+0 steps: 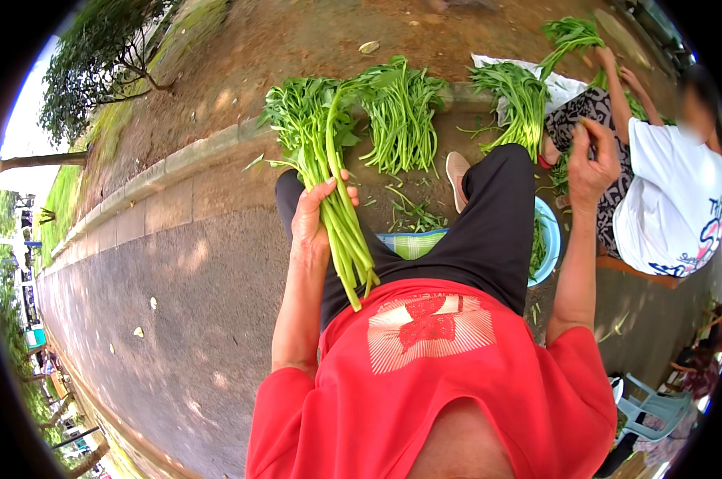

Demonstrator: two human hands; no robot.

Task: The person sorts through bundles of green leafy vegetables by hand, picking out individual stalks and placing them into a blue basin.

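Observation:
My left hand [312, 217] is closed around the stems of a bunch of leafy greens, likely water spinach [301, 123]. Its leaves point away from me, and the cut stem ends hang over my lap. My right hand [594, 161] is raised at the right, above and beyond my knee, with fingers bent and tips close together. Whether a small scrap is pinched there cannot be made out. Beyond my knees, a second bunch of greens [404, 123] lies on the ground, and a third bunch [517, 102] lies farther right.
A light blue basin [551, 242] holding leaves stands beside my right leg. Loose trimmings [420, 217] lie between my feet, near a checked cloth [418, 244]. A seated person [666, 191] at the right holds greens [570, 37] above a white sheet [567, 90]. A kerb [175, 158] runs behind.

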